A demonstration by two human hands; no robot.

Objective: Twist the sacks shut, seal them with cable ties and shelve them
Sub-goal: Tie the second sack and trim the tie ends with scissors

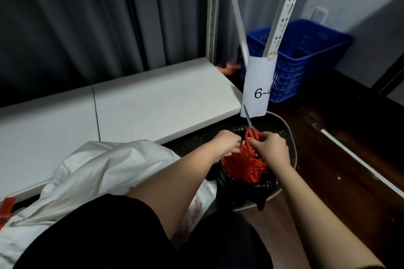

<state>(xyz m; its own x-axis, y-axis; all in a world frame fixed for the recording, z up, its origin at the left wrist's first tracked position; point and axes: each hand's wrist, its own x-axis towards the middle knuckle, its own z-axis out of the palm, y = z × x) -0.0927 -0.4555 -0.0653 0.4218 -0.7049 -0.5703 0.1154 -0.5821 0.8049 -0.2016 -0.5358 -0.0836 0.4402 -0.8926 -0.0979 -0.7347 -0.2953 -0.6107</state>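
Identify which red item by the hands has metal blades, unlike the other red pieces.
The red-handled scissors, standing blades-up behind the bundle of red cable ties; the ties are all-plastic strips lying in the black bag.

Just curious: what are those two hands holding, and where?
Both the left hand and right hand pinch red cable ties near the bundle's upper ends.

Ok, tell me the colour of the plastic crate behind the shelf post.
Blue plastic lattice crate, clearest in the head view.
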